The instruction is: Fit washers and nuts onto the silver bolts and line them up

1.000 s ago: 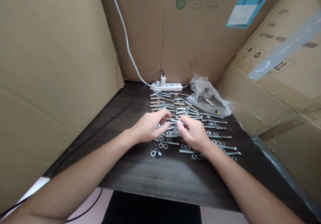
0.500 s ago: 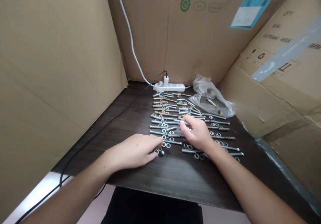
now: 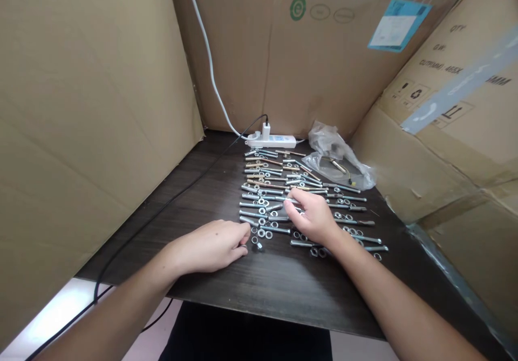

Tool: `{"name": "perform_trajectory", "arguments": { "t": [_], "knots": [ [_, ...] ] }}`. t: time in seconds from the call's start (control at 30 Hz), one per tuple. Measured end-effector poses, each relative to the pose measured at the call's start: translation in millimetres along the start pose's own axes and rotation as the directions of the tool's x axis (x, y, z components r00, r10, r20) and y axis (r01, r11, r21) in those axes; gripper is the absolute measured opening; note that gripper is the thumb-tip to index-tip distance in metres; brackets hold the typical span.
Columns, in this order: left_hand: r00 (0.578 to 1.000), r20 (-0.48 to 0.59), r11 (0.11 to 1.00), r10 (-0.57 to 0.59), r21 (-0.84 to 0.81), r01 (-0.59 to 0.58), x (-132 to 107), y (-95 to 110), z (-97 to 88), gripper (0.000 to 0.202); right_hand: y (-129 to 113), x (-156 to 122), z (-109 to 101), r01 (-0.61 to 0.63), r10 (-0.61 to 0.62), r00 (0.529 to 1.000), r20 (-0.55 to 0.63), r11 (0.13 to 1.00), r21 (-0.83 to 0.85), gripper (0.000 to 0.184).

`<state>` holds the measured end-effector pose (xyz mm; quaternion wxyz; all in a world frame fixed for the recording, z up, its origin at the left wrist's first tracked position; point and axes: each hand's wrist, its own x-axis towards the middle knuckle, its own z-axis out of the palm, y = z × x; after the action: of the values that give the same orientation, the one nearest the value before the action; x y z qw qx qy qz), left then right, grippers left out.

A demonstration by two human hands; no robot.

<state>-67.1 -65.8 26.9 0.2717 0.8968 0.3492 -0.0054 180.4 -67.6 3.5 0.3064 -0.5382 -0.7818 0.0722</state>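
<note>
Rows of silver bolts [image 3: 267, 193] with nuts and washers [image 3: 262, 233] lie across the dark table [image 3: 259, 285]. My right hand [image 3: 313, 218] rests over the middle rows, its thumb and fingers pinched on one bolt [image 3: 292, 201] held just above the others. My left hand [image 3: 214, 245] lies knuckles-up at the near left end of the rows, fingers curled down onto the table beside a loose washer and nut [image 3: 257, 244]; whether the fingertips grip anything is hidden.
Cardboard boxes [image 3: 89, 96] wall the table on the left, back and right. A white power strip [image 3: 270, 140] with a plugged-in charger sits at the back, next to a crumpled plastic bag [image 3: 338, 158]. A black cable [image 3: 162, 204] crosses the table's left side.
My left hand has left the bolt at the middle and come down toward me to the loose washers at the near left. My right hand stays in place, still pinching the bolt.
</note>
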Motion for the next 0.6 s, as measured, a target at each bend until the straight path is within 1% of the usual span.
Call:
{"name": "perform_trajectory", "arguments": {
  "t": [0.07,0.13,0.17,0.2,0.27,0.3,0.37,0.4,0.47,0.53,0.6],
  "knots": [
    [0.998,0.036,0.999,0.046,-0.013,-0.046,3.3,0.7,-5.0,0.012,-0.9,-0.1,0.2,0.002,-0.002,1.000,0.006,1.000,-0.006,0.020],
    [0.996,0.023,0.995,0.091,-0.052,-0.090,11.2,3.8,-13.3,0.013,-2.9,-0.4,0.5,0.006,-0.006,1.000,0.006,1.000,-0.004,0.021],
    [0.994,-0.020,0.991,0.107,-0.082,-0.108,17.1,5.8,-18.4,0.011,-4.0,-0.7,0.6,0.008,-0.008,1.000,0.004,1.000,-0.001,0.021],
    [0.989,-0.086,0.985,0.123,-0.109,-0.132,24.0,7.8,-23.7,0.010,-5.0,-1.0,0.8,0.010,-0.010,1.000,0.002,1.000,0.005,0.022],
    [0.969,-0.189,0.974,0.158,-0.130,-0.184,39.7,10.8,-33.5,0.008,-6.0,-1.7,1.0,0.015,-0.015,1.000,-0.001,1.000,0.021,0.022],
    [0.959,-0.221,0.966,0.176,-0.151,-0.212,47.5,11.3,-37.2,0.007,-6.0,-2.0,1.1,0.016,-0.015,1.000,-0.006,0.999,0.032,0.022],
    [0.946,-0.244,0.935,0.215,-0.229,-0.272,61.0,9.6,-40.9,0.007,-5.0,-2.1,0.9,0.010,-0.009,1.000,-0.023,0.998,0.055,0.021],
    [0.942,-0.245,0.905,0.232,-0.300,-0.301,66.1,7.5,-40.6,0.008,-4.2,-1.9,0.7,0.007,-0.005,0.999,-0.035,0.998,0.065,0.021],
    [0.937,-0.239,0.817,0.253,-0.466,-0.340,73.0,1.3,-36.2,0.011,-2.5,-1.3,0.4,0.002,0.002,0.998,-0.056,0.997,0.072,0.021],
    [0.943,-0.224,0.717,0.247,-0.612,-0.334,76.1,-5.6,-28.4,0.013,-1.2,-0.9,0.8,-0.001,0.005,0.998,-0.062,0.998,0.060,0.021],
    [0.950,-0.207,0.630,0.235,-0.712,-0.311,77.2,-10.7,-20.1,0.015,-0.9,-0.9,1.9,-0.011,0.013,0.999,-0.045,0.999,0.044,0.022]
  ]
}}
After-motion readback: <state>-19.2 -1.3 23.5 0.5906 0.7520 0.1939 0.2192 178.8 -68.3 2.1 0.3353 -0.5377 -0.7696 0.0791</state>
